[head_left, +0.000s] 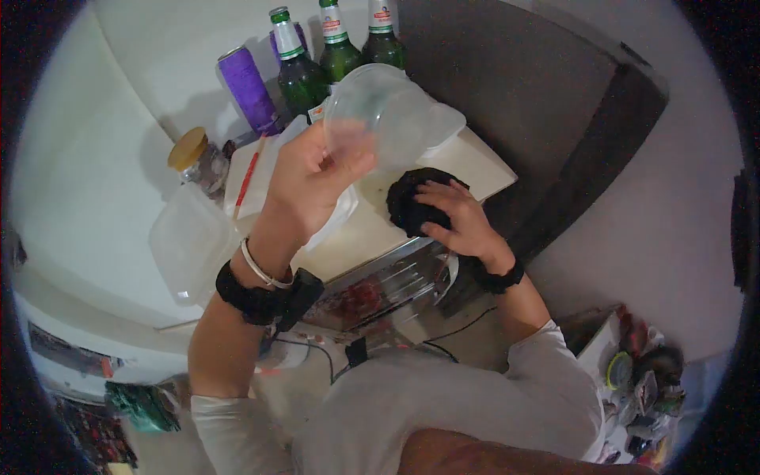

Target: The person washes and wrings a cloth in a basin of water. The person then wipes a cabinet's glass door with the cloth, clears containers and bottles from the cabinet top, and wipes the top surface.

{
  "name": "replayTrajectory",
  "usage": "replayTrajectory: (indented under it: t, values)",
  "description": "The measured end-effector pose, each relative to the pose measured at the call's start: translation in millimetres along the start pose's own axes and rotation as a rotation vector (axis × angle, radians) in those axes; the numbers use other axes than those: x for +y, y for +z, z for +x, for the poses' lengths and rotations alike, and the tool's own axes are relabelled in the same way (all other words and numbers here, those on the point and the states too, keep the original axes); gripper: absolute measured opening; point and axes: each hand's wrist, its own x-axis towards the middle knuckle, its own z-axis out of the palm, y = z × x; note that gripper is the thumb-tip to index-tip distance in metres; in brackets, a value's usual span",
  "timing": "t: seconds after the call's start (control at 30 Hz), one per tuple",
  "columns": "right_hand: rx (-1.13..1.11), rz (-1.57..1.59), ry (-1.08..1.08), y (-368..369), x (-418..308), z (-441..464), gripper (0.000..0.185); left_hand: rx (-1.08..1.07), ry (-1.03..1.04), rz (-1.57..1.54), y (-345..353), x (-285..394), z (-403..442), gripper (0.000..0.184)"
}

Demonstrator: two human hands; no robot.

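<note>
My left hand [317, 178] is closed on a translucent round plastic container [376, 111], raised above the table. Its fingers show blurred through the plastic wall. On the tabletop, a bunched black cloth [405, 202] lies under my right hand [459, 218], whose fingers curl over its top and right side. Close behind the container stand green glass bottles [301, 79] with white labels. Partly hidden by my left hand and the container, white sheets or bags [336, 218] rest on the table.
A purple can [249, 91], a gold-lidded jar [194, 154] and a red pencil-like stick [249, 174] are at the left of the table [348, 257]. A clear plastic tub [186, 245] sits further left. A dark cabinet-like block [530, 95] borders the right. Cluttered items [645, 372] lie lower right.
</note>
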Motion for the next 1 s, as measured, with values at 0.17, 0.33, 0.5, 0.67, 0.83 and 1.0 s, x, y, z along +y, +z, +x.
replayTrajectory:
  t: [0.17, 0.33, 0.5, 0.67, 0.83, 1.0]
  values:
    - [0.009, 0.001, 0.006, 1, 2, -1, 0.047, -0.033, -0.005, 0.185, 6, -1, 3, 0.031]
    - [0.026, -0.007, 0.017, 4, 2, -1, 0.046, -0.101, 0.036, 0.478, 14, 2, 16, 0.030]
    - [0.069, -0.028, 0.031, 8, 1, -2, 0.046, -0.173, 0.342, 1.066, 39, 30, 56, 0.033]
    - [0.092, -0.019, 0.038, 6, -2, -3, 0.046, -0.165, 0.383, 1.333, 79, 3, 107, 0.023]
    - [0.116, -0.028, 0.042, 10, 0, -4, 0.045, -0.229, 0.234, 1.497, 104, -64, 133, 0.022]
    - [0.133, -0.033, 0.042, 11, 1, -6, 0.047, -0.299, -0.092, 1.356, 100, -90, 138, 0.065]
